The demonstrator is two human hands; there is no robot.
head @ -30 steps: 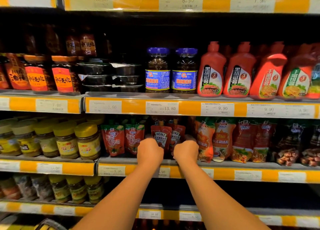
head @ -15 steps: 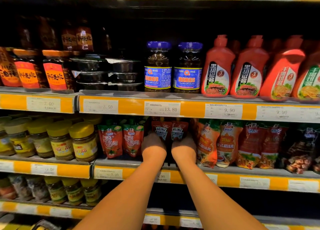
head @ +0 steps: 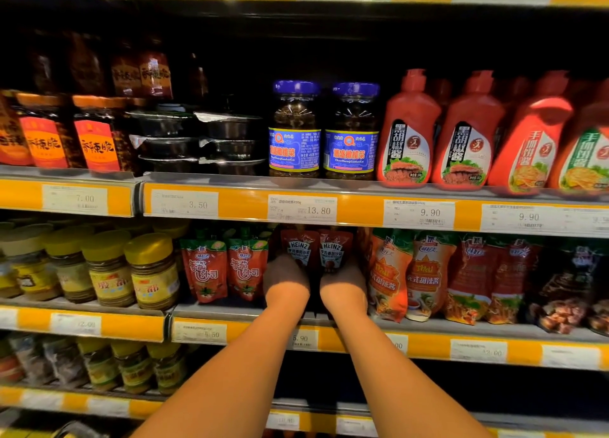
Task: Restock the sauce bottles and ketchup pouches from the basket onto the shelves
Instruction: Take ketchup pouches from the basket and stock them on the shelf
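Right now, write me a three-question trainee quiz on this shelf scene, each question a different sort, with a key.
1. True or false: both hands, the left hand and the right hand, are at the Heinz ketchup pouches on the middle shelf.
2. Multiple choice: what stands directly left of the Heinz ketchup pouches? A) yellow-lidded jars B) red tomato sauce pouches C) blue-lidded jars
3. Fill in: the price tag under the blue-lidded jars reads ____.

Key: 1 true; 2 B; 3 13.80
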